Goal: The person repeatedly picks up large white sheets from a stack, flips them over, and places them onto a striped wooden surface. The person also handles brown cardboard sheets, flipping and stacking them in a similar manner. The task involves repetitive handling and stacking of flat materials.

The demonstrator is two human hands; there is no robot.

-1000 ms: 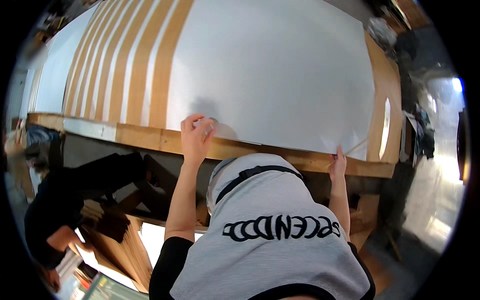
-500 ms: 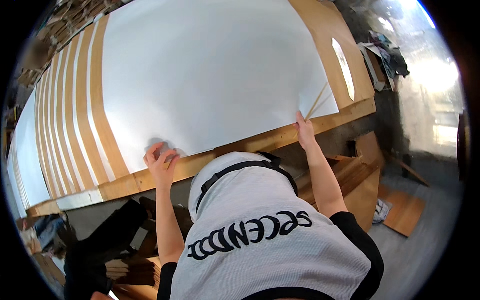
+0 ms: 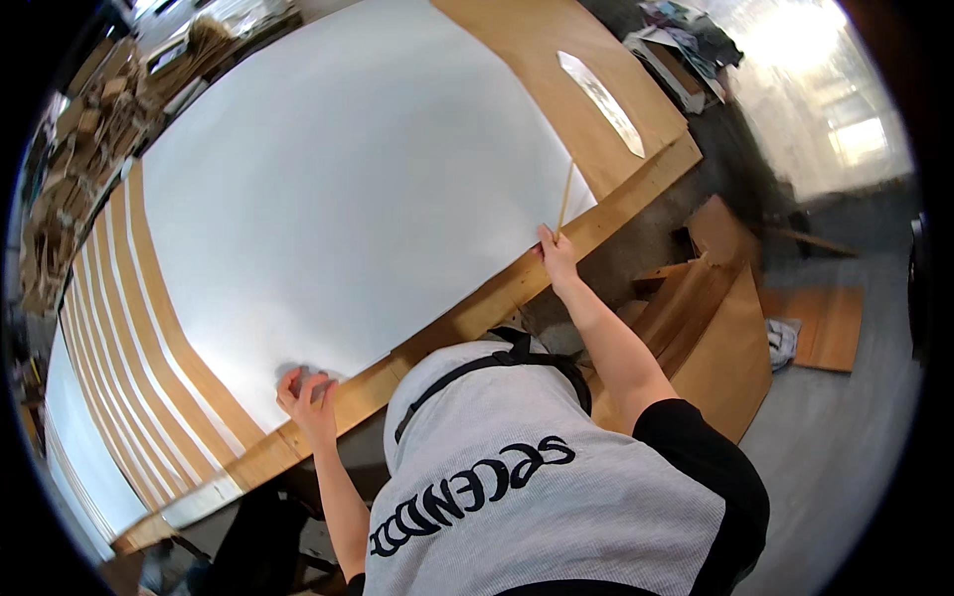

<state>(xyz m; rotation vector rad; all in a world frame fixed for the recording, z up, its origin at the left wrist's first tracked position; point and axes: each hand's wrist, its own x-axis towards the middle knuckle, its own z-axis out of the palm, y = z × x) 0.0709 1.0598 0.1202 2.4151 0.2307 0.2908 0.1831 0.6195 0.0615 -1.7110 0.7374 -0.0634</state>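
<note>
A large white sheet lies on a long wooden table. My left hand sits on the sheet's near edge with its fingers curled onto the paper. My right hand is stretched out to the sheet's near right corner and pinches it there. A thin tan strip rises from that hand along the sheet's right edge. My grey hooded top with black straps fills the lower middle of the view and hides the table's edge below it.
Tan and white stripes run along the table to the left of the sheet. Stacks of cardboard pieces stand at the far left. Wooden boards and a cloth lie on the grey floor to the right.
The view has swung so the sheet's right corner sits higher. My right hand has stayed on that corner and my left on the near edge, its fingers now more curled.
</note>
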